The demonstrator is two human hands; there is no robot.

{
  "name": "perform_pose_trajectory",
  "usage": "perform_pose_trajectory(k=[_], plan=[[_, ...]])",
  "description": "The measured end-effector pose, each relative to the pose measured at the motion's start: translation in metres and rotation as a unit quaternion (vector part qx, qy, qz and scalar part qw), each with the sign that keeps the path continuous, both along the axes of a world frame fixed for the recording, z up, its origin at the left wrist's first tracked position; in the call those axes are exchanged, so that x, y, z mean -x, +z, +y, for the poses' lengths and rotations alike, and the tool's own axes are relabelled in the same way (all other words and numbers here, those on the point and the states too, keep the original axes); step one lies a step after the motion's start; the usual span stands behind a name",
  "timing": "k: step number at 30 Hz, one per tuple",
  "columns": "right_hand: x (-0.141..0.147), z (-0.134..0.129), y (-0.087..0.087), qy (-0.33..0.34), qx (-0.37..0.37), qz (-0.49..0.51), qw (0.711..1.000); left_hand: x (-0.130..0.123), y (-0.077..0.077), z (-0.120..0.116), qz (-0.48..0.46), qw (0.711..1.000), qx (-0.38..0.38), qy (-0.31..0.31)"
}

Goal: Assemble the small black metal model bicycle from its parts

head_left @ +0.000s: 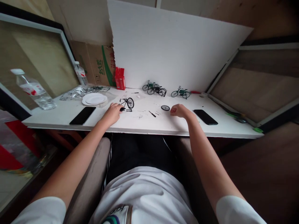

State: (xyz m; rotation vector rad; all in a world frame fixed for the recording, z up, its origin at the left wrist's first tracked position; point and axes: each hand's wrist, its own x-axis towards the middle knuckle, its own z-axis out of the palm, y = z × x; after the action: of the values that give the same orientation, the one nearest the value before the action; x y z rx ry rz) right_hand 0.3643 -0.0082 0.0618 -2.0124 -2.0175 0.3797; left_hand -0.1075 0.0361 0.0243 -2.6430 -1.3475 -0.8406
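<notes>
My left hand [112,113] is at the left middle of the white table, its fingers closed on a small black model bicycle [130,103] that has one wheel showing. To the right, my right hand [178,110] hovers near the table with its fingers curled inward; whatever they hold, if anything, is too small to make out. Just left of those fingers lies a loose spoked wheel [165,107]. Between the hands are a small dark screwdriver [152,114] and several thin parts.
Finished-looking model bicycles [157,90] stand at the back, another [180,92] farther right. Phones lie at left [82,115] and right [205,117]. White plates [94,98], water bottles [35,90] and a red box [120,78] occupy the left side. A white board [173,46] rises behind.
</notes>
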Motion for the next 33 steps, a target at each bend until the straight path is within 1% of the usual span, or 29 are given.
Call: perform_pose_trajectory(k=[3,5,7,10,12,15,18,22,28,31,33], plan=[[0.004,-0.001,-0.002,0.027,-0.039,0.033,0.998,0.0,0.0,-0.001,-0.005,1.0,0.009,-0.001],[0.01,0.0,-0.004,0.032,-0.07,0.029,0.997,0.0,0.0,-0.001,-0.004,1.0,0.012,0.0],[0.015,0.002,-0.009,0.023,-0.105,-0.003,0.994,0.001,0.0,0.0,0.003,1.0,0.011,0.001],[0.023,0.009,-0.021,0.015,-0.146,-0.081,0.986,0.003,0.0,0.0,0.014,1.0,0.009,0.005],[0.026,0.013,-0.03,0.012,-0.147,-0.122,0.982,0.005,0.0,0.0,0.02,1.0,0.007,0.009],[0.027,0.017,-0.036,0.009,-0.128,-0.144,0.981,0.007,0.001,-0.001,0.034,0.999,0.002,0.015],[0.027,0.017,-0.035,0.01,-0.12,-0.145,0.982,0.008,0.001,-0.001,0.043,0.999,-0.001,0.019],[0.029,0.01,-0.028,-0.024,-0.131,-0.148,0.98,0.008,0.002,-0.002,0.05,0.999,-0.003,0.022],[0.041,0.003,-0.024,-0.032,-0.152,-0.206,0.966,0.008,0.003,-0.003,0.068,0.997,0.009,0.035],[0.041,0.003,-0.016,-0.058,-0.185,-0.189,0.963,0.008,0.003,-0.003,0.071,0.997,0.008,0.037],[0.035,0.004,-0.008,-0.066,-0.185,-0.148,0.969,0.008,0.003,-0.003,0.071,0.997,0.009,0.04]])
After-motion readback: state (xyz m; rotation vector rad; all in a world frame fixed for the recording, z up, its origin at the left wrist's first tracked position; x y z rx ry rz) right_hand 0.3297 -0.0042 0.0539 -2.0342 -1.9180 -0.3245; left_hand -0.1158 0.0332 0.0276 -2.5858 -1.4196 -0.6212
